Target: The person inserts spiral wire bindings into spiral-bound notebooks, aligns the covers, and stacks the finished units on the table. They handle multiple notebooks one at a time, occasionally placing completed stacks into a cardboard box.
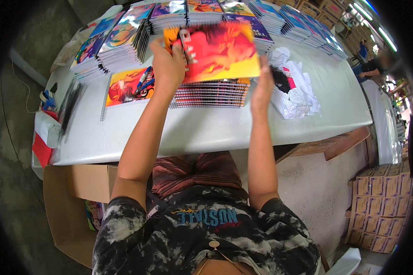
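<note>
A person's left hand (167, 64) grips a red-and-yellow spiral notebook (218, 50) by its edge, above a stack of notebooks (211, 94) on the white table (192, 130). The right hand (263, 85) is open, fingers straight, touching the cover's right edge

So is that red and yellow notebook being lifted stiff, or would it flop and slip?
The red and yellow notebook stays flat while the left hand pinches one edge, so probably fairly stiff and light. Its cover shines, so likely slippery; the right hand steadies the other edge.

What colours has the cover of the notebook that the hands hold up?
The notebook cover is mainly red and orange, with yellow at its lower edge; the head view shows it.
</note>
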